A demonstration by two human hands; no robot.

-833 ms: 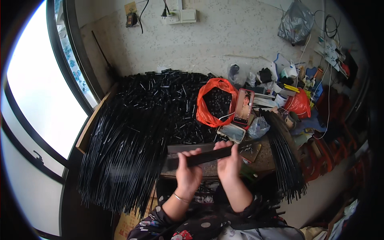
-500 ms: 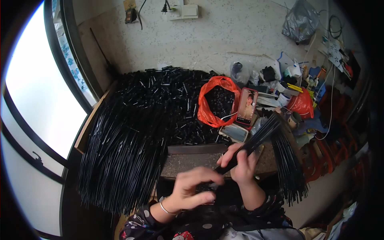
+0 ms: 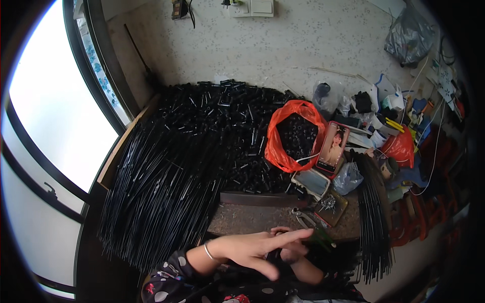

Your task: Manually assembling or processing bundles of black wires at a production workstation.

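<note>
Reaching across low by the bench (image 3: 262,222), the left hand (image 3: 252,248) has flat, wide fingers over the right hand (image 3: 292,251), whose grip I cannot tell, the black sticks (image 3: 156,192) piled beside, so one looks due for picking

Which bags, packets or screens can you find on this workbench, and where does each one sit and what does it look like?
Orange plastic bag: bench centre, open, full of small black parts.
Phone: right of the bag, propped up, lit screen, pinkish case.
Clear bag: below the phone, crumpled.
Grey bag: hanging, upper right wall.
</note>
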